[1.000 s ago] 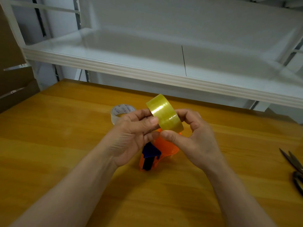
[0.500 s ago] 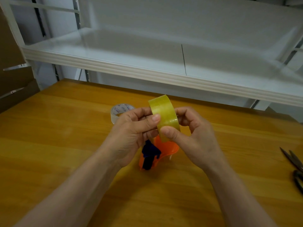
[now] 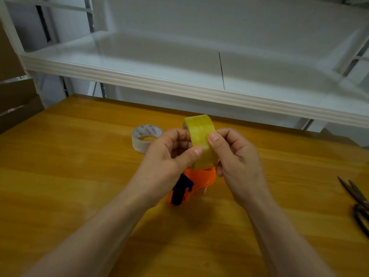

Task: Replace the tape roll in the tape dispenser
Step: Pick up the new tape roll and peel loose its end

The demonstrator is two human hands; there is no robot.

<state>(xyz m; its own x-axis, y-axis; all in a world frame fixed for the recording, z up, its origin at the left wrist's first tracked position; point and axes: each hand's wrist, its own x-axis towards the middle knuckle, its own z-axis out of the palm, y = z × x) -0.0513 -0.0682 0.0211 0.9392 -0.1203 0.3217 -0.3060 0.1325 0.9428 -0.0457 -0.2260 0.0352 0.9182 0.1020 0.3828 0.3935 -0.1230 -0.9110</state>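
The head view shows both the left hand point(image 3: 167, 156) and right hand point(image 3: 237, 156) with fingers clamped on the yellow tape roll point(image 3: 202, 142) above the orange dispenser point(image 3: 199, 178) mid-desk, where a fumbled thumbnail could let the roll drop.

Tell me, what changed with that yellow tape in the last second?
The right hand slid its thumb up the yellow tape roll, which turned more upright. The left hand kept its grip. Orange dispenser, clear roll and scissors stayed put.
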